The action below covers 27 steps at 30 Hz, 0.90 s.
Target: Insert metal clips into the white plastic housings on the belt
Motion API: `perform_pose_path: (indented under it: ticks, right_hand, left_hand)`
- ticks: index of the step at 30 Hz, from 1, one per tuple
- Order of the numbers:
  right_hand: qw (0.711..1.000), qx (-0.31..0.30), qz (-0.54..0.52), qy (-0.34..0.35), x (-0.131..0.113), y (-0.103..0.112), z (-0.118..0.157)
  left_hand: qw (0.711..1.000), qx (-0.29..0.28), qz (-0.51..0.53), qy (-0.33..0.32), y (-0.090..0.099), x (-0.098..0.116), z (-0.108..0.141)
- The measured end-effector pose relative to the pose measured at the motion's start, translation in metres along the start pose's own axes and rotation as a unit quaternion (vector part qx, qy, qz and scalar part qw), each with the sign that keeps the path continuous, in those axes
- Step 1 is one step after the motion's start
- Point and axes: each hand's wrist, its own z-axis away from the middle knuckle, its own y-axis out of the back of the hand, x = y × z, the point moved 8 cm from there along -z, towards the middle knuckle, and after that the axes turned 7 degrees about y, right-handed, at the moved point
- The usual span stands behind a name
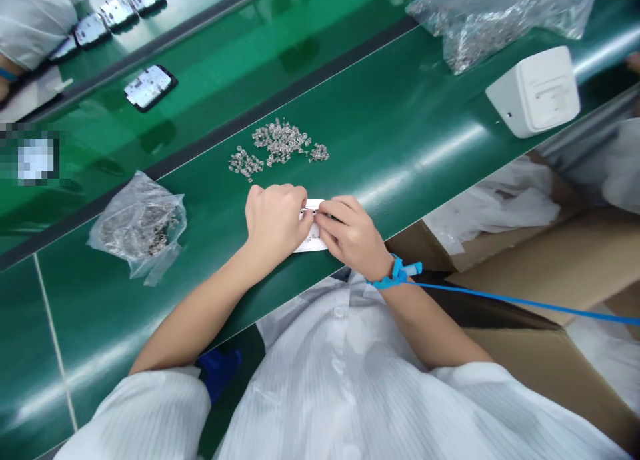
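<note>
White piece (316,245) lies (partly covered) beneath fingers (338,211)

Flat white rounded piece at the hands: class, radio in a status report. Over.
Left hand and right hand on flat white rounded piece, partly covering it. Small silvery parts heaped beyond, apart. Nothing visibly blocking.

Clear parts (281,142) on green bench (395,107)

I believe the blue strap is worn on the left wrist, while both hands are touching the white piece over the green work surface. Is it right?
Not quite. The head view shows the blue strap on the wrist of the right hand, not the left hand. Both hands are indeed touching the white piece over the green work surface.
</note>
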Motion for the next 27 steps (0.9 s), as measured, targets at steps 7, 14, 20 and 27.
perform_pose_path:
  ticks: [7,14,20,27]
  right_hand:
    - [0.992,0.090,-0.024,-0.090,0.024,0.018,0.005]
    - [0.988,-0.093,0.036,-0.115,0.040,0.002,-0.032]
    - [0.966,-0.183,0.157,-0.092,0.026,-0.008,-0.053]
    - [0.968,-0.199,0.134,-0.078,0.027,-0.015,-0.057]
  left_hand:
    - [0.999,0.029,-0.041,-0.005,-0.003,0.002,0.001]
    - [0.997,0.052,-0.050,-0.020,-0.004,0.005,0.003]
    - [0.996,0.070,-0.049,-0.039,-0.002,0.004,0.006]
    - [0.995,0.079,-0.046,-0.044,-0.002,0.005,0.007]
